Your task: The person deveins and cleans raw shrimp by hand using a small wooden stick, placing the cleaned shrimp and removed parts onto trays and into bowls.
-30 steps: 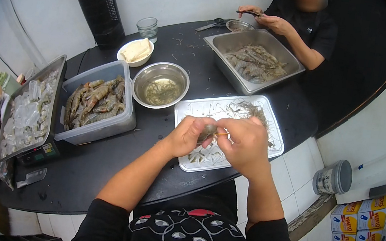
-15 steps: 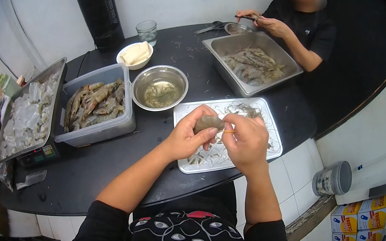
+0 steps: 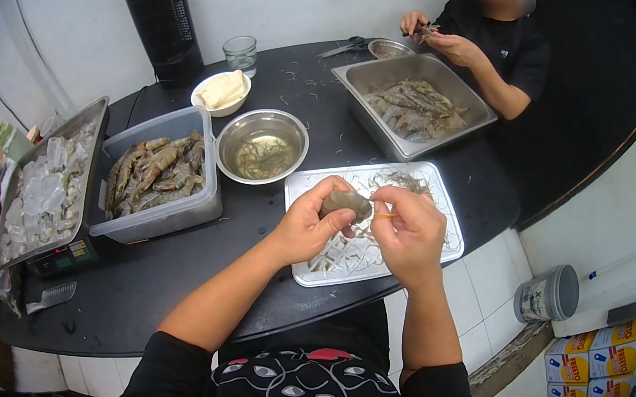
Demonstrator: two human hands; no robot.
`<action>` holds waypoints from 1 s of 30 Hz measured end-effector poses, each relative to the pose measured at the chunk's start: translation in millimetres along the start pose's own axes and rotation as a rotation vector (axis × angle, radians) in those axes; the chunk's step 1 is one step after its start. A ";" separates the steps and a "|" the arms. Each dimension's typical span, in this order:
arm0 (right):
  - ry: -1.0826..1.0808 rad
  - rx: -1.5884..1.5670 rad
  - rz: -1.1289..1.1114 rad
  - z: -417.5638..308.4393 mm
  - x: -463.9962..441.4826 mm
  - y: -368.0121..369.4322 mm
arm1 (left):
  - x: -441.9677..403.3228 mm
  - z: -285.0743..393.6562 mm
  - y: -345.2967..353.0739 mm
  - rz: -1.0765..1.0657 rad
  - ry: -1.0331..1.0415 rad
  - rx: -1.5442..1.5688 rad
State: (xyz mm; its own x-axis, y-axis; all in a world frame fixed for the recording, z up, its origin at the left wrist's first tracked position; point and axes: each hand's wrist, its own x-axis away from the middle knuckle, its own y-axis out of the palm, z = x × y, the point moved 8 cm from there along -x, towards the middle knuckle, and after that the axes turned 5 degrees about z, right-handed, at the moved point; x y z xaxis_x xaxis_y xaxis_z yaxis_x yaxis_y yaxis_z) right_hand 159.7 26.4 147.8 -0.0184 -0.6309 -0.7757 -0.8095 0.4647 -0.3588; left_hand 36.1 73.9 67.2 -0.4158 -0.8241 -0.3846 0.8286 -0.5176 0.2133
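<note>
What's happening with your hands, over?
Left hand: gripping shrimp. Right hand: pinching thin pick beside it. White tray underneath.

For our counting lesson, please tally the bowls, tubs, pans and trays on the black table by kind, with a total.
Round silver metal bowls: 2
Round white bowl: 1
Clear rectangular plastic tub: 1
Deep rectangular steel pan: 1
Shallow rectangular white tray: 1
Grey rectangular ice-filled tray: 1
Total: 7

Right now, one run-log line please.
left hand: holds shrimp | right hand: pinches thin stick at shrimp | below: white tray | beyond: steel pan, co-worker
</note>
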 end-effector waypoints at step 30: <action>0.137 0.054 -0.059 19.3 -23.6 -39.5 | -2.4 -12.8 -10.5 0.016 -0.026 -0.027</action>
State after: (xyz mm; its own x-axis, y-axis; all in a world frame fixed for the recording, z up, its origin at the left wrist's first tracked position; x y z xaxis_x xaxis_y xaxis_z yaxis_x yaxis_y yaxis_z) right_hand 203.5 34.9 170.3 -0.0540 -0.7351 -0.6758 -0.7789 0.4545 -0.4322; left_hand 33.2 84.3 54.4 -0.4114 -0.8383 -0.3578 0.8452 -0.4978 0.1946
